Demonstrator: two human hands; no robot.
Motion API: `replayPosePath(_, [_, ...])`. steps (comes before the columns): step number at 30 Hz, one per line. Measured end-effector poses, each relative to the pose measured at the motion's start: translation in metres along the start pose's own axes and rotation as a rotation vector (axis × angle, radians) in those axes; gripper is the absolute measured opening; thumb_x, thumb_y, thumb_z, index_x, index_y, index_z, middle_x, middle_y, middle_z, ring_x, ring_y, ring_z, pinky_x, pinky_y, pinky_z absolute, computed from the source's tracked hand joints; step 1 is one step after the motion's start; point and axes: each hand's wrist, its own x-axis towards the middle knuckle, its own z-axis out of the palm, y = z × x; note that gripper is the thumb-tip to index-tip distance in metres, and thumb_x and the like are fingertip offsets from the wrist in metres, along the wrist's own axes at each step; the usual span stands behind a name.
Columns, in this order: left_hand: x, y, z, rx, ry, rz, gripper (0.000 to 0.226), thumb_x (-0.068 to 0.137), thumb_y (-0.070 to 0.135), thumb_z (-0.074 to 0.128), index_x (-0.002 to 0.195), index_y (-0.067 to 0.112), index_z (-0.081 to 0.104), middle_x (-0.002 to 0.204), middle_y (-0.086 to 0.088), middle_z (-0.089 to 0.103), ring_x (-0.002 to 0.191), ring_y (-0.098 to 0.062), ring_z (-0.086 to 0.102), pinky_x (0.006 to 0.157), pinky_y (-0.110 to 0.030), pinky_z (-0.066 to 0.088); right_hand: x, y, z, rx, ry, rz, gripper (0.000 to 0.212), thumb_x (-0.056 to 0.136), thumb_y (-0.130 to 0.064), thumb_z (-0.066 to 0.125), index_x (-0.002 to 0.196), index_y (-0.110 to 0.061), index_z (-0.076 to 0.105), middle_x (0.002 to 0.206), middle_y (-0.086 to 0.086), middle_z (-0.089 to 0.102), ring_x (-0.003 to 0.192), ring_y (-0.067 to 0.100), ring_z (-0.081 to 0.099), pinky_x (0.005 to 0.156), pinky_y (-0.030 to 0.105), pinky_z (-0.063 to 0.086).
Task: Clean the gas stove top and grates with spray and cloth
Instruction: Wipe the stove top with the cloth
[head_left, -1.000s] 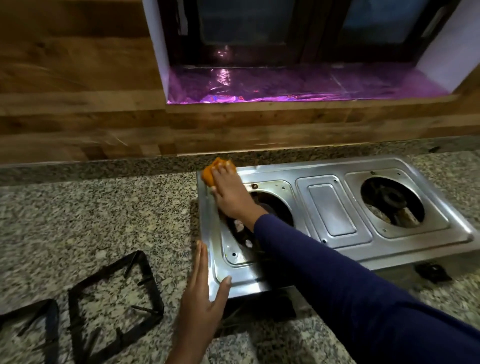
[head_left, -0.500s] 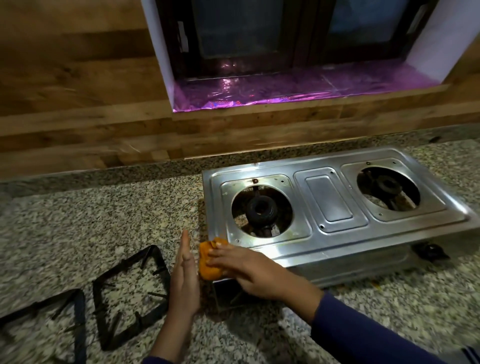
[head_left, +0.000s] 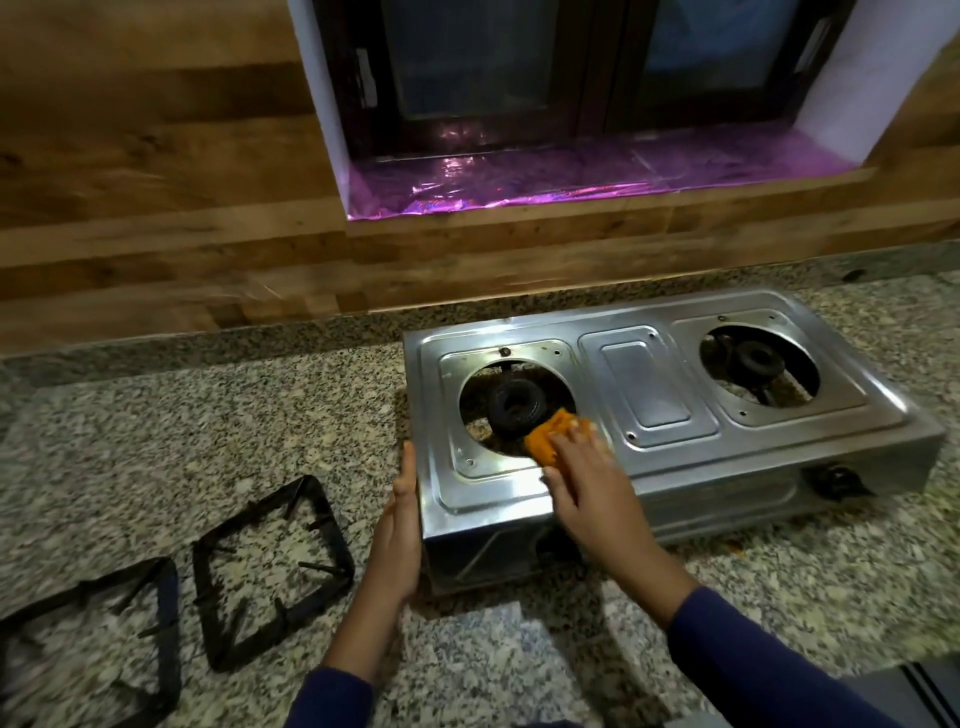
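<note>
right hand (head_left: 592, 483) presses orange cloth (head_left: 553, 439) at left burner (head_left: 517, 405) rim; left hand (head_left: 402, 525) flat, fingers straight, bracing stove (head_left: 649, 467) side. risk: cloth snags burner, stove slides on tabletop (head_left: 208, 441).

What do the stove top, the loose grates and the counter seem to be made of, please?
Stove top: probably stainless steel, bright with glare.
Grates: matte black metal bars, perhaps cast iron.
Counter: speckled grey stone, granite-like, slightly glossy.
</note>
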Motion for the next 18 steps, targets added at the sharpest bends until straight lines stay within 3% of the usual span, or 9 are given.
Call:
replayPosePath(5, [0.014, 0.007, -0.021, -0.172, 0.066, -0.028, 0.117, 0.056, 0.101, 0.019, 0.152, 0.034, 0.026, 0.156, 0.01, 0.03, 0.143, -0.013, 0.03, 0.117, -0.044, 0.023, -0.007, -0.085, 0.052, 0.177, -0.126, -0.296, 0.048, 0.087, -0.012, 0.057, 0.134, -0.009, 0.053, 0.146, 0.018, 0.047, 0.139, 0.038, 0.037, 0.121, 0.041, 0.017])
replayPosePath(7, [0.017, 0.015, -0.028, -0.234, 0.11, -0.029, 0.112, 0.06, 0.097, 0.02, 0.151, 0.031, 0.029, 0.157, 0.003, 0.032, 0.141, -0.018, 0.034, 0.108, -0.037, 0.033, -0.005, -0.108, 0.059, 0.218, -0.199, -0.395, 0.052, 0.078, -0.002, 0.061, 0.13, -0.004, 0.056, 0.139, 0.022, 0.052, 0.133, 0.04, 0.043, 0.119, 0.045, 0.024])
replayPosePath(9, [0.02, 0.021, -0.036, -0.236, 0.156, -0.019, 0.115, 0.058, 0.099, 0.021, 0.15, 0.031, 0.033, 0.155, 0.007, 0.032, 0.14, -0.013, 0.033, 0.104, -0.031, 0.033, -0.002, -0.116, 0.057, 0.3, -0.271, -0.443, 0.048, 0.077, 0.003, 0.061, 0.125, -0.002, 0.06, 0.129, 0.021, 0.06, 0.124, 0.038, 0.051, 0.112, 0.05, 0.036])
replayPosePath(11, [0.02, 0.022, -0.041, -0.203, 0.175, -0.008, 0.114, 0.058, 0.1, 0.018, 0.148, 0.032, 0.037, 0.154, 0.011, 0.033, 0.14, -0.008, 0.031, 0.111, -0.034, 0.028, 0.0, -0.109, 0.046, 0.421, -0.323, -0.431, 0.039, 0.087, -0.002, 0.061, 0.125, -0.007, 0.063, 0.125, 0.014, 0.065, 0.118, 0.029, 0.057, 0.106, 0.043, 0.043])
replayPosePath(14, [0.019, 0.022, -0.038, -0.141, 0.17, -0.009, 0.093, 0.075, 0.085, 0.002, 0.145, 0.037, 0.04, 0.156, 0.008, 0.034, 0.145, -0.014, 0.026, 0.118, -0.041, 0.015, -0.005, -0.08, 0.022, 0.626, -0.426, -0.298, 0.032, 0.096, -0.017, 0.059, 0.127, -0.022, 0.064, 0.124, -0.001, 0.067, 0.115, 0.007, 0.06, 0.099, 0.024, 0.045])
replayPosePath(16, [0.018, 0.02, -0.03, -0.085, 0.137, -0.033, 0.103, 0.067, 0.093, 0.002, 0.146, 0.038, 0.039, 0.156, 0.01, 0.032, 0.144, -0.014, 0.026, 0.119, -0.046, 0.012, -0.01, -0.053, 0.006, 0.744, -0.332, -0.17, 0.031, 0.094, -0.023, 0.06, 0.124, -0.028, 0.064, 0.119, -0.007, 0.068, 0.111, -0.003, 0.059, 0.096, 0.02, 0.044])
replayPosePath(18, [0.017, 0.018, -0.019, -0.07, 0.116, -0.056, 0.111, 0.057, 0.101, 0.007, 0.145, 0.04, 0.038, 0.155, 0.013, 0.032, 0.143, -0.013, 0.026, 0.12, -0.05, 0.014, -0.011, -0.022, -0.005, 0.73, -0.112, -0.083, 0.03, 0.091, -0.026, 0.06, 0.121, -0.032, 0.064, 0.12, -0.01, 0.068, 0.114, -0.002, 0.06, 0.099, 0.024, 0.045])
